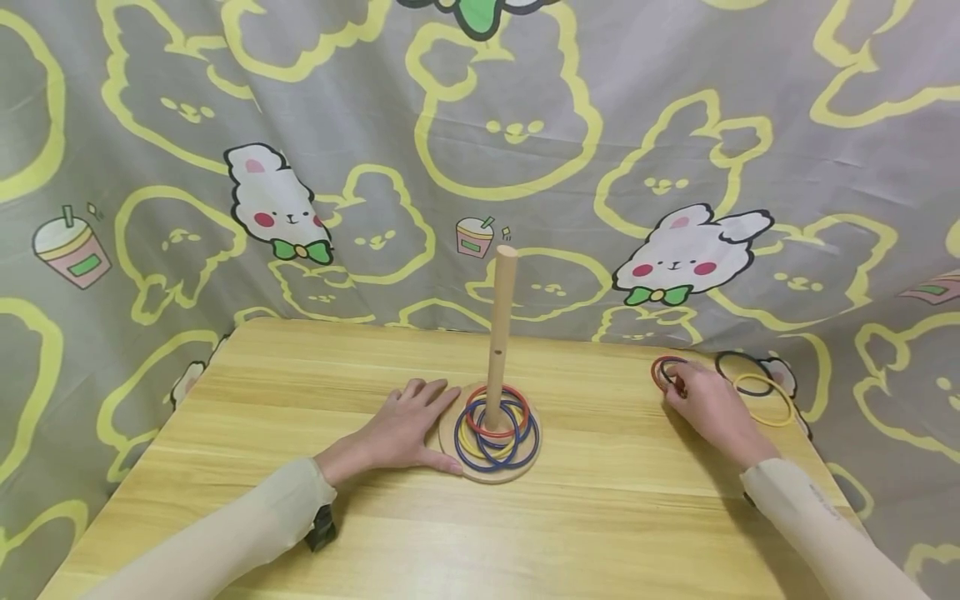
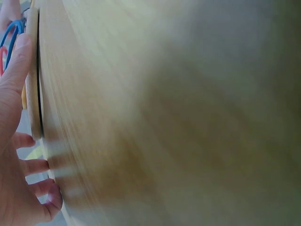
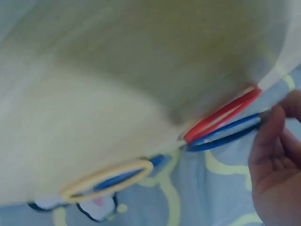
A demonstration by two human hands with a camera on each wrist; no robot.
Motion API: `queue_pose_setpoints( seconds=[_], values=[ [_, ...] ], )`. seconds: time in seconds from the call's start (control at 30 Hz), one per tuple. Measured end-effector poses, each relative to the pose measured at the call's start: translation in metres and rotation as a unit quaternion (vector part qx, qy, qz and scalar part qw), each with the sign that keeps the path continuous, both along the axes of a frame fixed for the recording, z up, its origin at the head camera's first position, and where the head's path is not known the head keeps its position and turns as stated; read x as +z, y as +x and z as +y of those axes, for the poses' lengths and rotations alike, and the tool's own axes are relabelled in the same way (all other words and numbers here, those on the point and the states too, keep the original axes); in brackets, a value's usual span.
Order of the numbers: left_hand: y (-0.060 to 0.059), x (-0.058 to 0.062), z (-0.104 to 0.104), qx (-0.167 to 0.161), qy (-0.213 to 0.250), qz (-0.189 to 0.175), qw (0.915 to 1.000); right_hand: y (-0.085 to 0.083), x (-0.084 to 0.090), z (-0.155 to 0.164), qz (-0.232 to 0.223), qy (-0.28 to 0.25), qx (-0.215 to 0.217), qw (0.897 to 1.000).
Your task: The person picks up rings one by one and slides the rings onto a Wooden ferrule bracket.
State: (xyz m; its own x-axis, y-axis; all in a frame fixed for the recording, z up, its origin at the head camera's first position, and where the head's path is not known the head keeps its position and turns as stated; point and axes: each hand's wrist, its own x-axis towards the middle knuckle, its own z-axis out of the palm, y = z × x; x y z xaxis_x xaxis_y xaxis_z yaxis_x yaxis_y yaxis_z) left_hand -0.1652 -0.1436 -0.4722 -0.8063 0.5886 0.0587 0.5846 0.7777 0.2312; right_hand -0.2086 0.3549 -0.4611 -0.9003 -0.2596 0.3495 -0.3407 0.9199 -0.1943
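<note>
A wooden pole rises from a round wooden base near the middle of the table. Around its foot lie overlapping blue rings, a yellow ring and, on top, a red ring. My left hand rests at the base's left side, fingers spread and thumb along its near edge. At the table's far right, my right hand pinches a blue ring between thumb and fingertips. That ring is tilted up, its far end beside a red ring on the table.
Right of my right hand, a yellow ring overlaps a dark blue ring by the table's right edge. A grey patterned curtain hangs close behind the table and along its sides.
</note>
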Motion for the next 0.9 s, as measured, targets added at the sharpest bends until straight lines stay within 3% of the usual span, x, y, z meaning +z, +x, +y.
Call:
queue_pose_setpoints(
  seconds=[0.1, 0.2, 0.33, 0.47, 0.67, 0.9],
  values=[
    [0.000, -0.001, 0.000, 0.000, 0.000, -0.001, 1.0000, 0.008, 0.005, -0.007, 0.090, 0.013, 0.035, 0.995],
    [0.000, -0.001, 0.000, -0.001, 0.002, -0.002, 1.0000, 0.020, 0.017, -0.017, 0.155, 0.043, 0.093, 0.983],
    [0.000, 0.000, 0.000, 0.000, 0.003, -0.004, 1.0000, 0.039, 0.035, -0.041, 0.189, 0.074, 0.169, 0.964],
    [0.001, 0.000, -0.001, 0.001, 0.000, -0.005, 1.0000, 0.056, 0.055, -0.068, 0.205, 0.066, 0.221, 0.951],
    [0.002, 0.001, -0.001, 0.001, -0.001, -0.008, 1.0000, 0.073, 0.089, -0.102, 0.192, -0.017, 0.267, 0.944],
    [0.002, 0.001, -0.001, 0.001, 0.003, -0.007, 1.0000, 0.080, 0.131, -0.136, 0.173, -0.160, 0.259, 0.937]
  ],
)
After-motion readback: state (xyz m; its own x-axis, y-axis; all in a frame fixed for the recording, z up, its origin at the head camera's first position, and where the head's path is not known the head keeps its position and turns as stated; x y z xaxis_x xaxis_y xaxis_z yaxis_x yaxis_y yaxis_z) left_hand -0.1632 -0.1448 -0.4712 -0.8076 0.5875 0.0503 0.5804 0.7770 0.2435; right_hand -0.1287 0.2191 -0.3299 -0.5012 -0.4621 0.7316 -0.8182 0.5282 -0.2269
